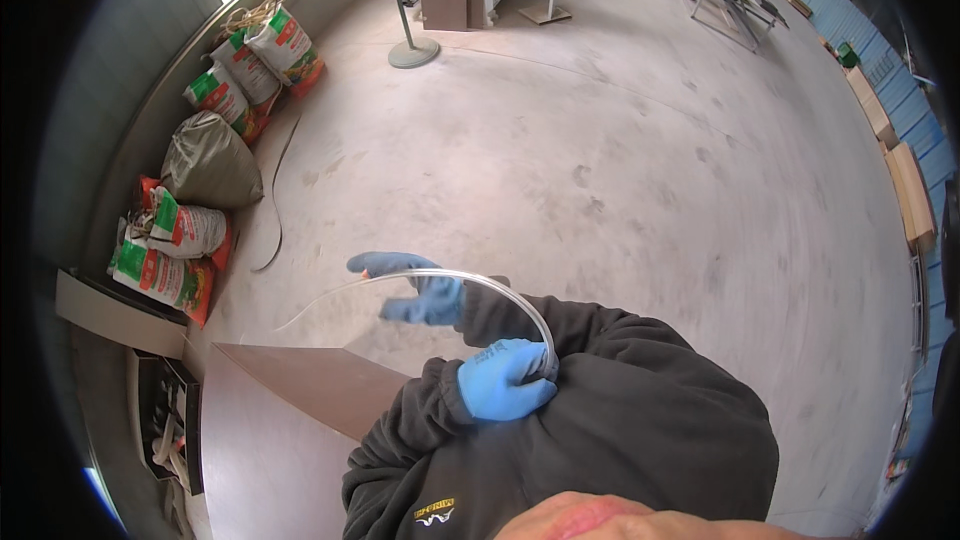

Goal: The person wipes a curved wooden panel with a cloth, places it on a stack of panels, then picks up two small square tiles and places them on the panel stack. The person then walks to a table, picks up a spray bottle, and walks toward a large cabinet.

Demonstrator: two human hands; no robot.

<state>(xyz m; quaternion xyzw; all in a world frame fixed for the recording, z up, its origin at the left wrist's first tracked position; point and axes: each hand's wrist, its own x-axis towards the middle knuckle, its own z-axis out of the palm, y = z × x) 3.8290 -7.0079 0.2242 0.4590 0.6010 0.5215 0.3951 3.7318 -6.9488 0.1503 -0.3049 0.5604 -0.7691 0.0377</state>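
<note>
A pale, glossy, bendy strip or thin tube [480, 278] arcs from my chest toward the left and thins out to a fine line; I cannot tell whether it is flat or round. In a blue glove, my left hand [505, 380] is closed around its near end against my dark jacket. My right hand [420, 290], also gloved in blue, reaches across to the left under the arc. Its fingers are spread and slightly blurred, and the strip passes over it near the fingertips. Below that hand stands a brown-edged panel [310, 380] with a pale face.
Stuffed sacks [215, 160] line the left wall, with a dark strap [275, 210] on the floor beside them. A pedestal fan [412, 50] stands at the far side. An open dark box [165, 420] is at lower left. Long boards [910, 195] lie along the right wall.
</note>
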